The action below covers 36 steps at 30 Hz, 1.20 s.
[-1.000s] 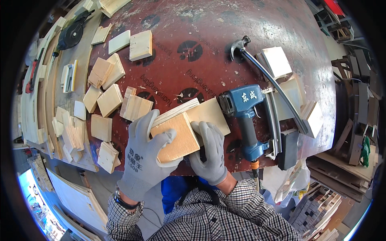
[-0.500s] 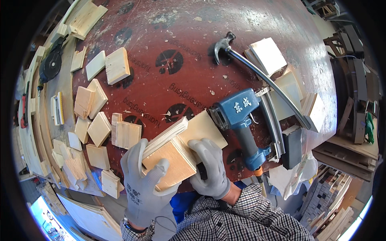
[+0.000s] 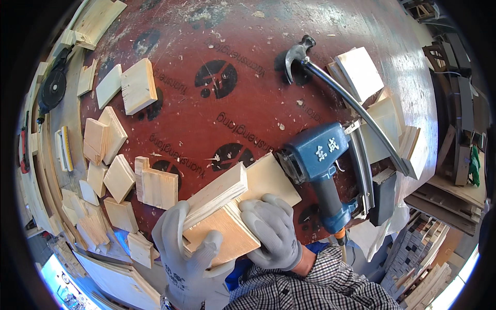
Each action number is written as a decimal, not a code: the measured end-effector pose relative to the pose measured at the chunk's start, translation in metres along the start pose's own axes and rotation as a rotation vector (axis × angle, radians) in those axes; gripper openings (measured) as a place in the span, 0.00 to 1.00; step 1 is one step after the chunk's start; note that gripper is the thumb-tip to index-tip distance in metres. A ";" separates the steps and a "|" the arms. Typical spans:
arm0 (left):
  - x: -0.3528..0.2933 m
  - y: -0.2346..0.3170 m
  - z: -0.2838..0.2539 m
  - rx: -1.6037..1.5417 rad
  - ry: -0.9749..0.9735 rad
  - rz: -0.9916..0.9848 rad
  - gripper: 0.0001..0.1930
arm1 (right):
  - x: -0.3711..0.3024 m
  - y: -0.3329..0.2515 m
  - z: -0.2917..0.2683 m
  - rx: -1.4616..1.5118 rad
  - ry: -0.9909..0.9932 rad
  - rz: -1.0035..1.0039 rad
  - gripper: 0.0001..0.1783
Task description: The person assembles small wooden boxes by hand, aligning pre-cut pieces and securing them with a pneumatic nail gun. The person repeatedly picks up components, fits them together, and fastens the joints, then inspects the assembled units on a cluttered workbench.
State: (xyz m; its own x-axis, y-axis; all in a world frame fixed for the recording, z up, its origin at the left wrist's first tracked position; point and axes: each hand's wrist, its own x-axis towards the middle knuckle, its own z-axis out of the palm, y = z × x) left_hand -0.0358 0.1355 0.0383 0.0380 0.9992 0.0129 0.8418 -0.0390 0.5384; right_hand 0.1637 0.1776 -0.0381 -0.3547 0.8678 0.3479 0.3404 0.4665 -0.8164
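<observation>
Both my hands wear grey work gloves and are on joined plywood pieces at the table's near edge. My left hand (image 3: 181, 258) wraps the left side of a square plywood piece (image 3: 227, 235), thumb lying over its face. A thicker plywood strip (image 3: 217, 194) stands along that piece's far side. Against the right edge, the curled fingers of my right hand (image 3: 272, 231) press the plywood. Beyond my right hand a thin flat plywood board (image 3: 275, 178) rests on the table. Just right of it lies a blue nail gun (image 3: 315, 152), touched by neither hand.
A claw hammer (image 3: 356, 106) lies across plywood offcuts at the right, past the nail gun. Loose plywood blocks (image 3: 159, 188) are scattered along the left of the red-brown table (image 3: 206, 124). A black reel-like tool (image 3: 53, 85) sits at the far left. An air hose (image 3: 341, 238) leaves the nail gun.
My right hand's fingers have shifted from over the flat board onto the plywood's right edge. The held plywood has tilted slightly. The view has shifted a little.
</observation>
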 end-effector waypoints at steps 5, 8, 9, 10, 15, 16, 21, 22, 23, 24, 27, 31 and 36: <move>0.003 -0.002 -0.004 0.081 -0.041 0.070 0.40 | 0.008 -0.003 -0.007 0.047 -0.042 0.029 0.29; 0.007 -0.001 -0.007 0.068 -0.066 0.083 0.44 | -0.004 0.002 0.000 0.046 0.046 0.007 0.32; 0.005 0.000 -0.007 0.066 -0.066 0.082 0.45 | -0.007 0.001 0.001 0.102 0.063 0.031 0.34; 0.004 0.000 -0.007 0.064 -0.067 0.083 0.45 | -0.010 0.001 0.002 0.159 0.081 0.055 0.36; 0.003 -0.001 -0.005 0.100 -0.053 0.106 0.48 | -0.016 0.005 0.000 0.239 0.149 0.070 0.45; 0.003 0.000 -0.004 0.103 -0.049 0.101 0.49 | -0.015 0.005 -0.002 0.250 0.117 0.095 0.44; 0.005 -0.002 -0.001 0.086 -0.036 0.115 0.48 | -0.007 0.001 -0.005 0.158 0.003 0.112 0.41; 0.005 -0.001 -0.001 0.088 -0.034 0.108 0.48 | -0.012 0.007 0.000 0.122 0.016 0.057 0.40; 0.005 0.001 0.000 0.090 -0.030 0.101 0.47 | -0.013 0.009 0.001 0.086 0.029 0.000 0.40; 0.005 0.001 -0.001 0.078 -0.023 0.120 0.46 | -0.009 0.007 0.000 0.077 0.012 0.014 0.39; 0.006 0.000 -0.001 0.062 0.004 0.158 0.44 | -0.006 0.002 -0.001 0.033 0.004 0.032 0.40; 0.004 -0.002 0.001 0.022 0.033 0.154 0.43 | -0.004 0.002 0.000 -0.016 0.002 -0.003 0.41; -0.001 -0.007 0.004 0.022 0.084 0.171 0.41 | -0.008 0.002 0.001 -0.052 0.029 -0.041 0.40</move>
State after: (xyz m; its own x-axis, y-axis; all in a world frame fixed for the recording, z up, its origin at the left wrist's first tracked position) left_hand -0.0398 0.1344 0.0314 0.1373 0.9753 0.1731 0.8385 -0.2074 0.5038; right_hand 0.1658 0.1713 -0.0428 -0.3444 0.8520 0.3943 0.3712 0.5093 -0.7764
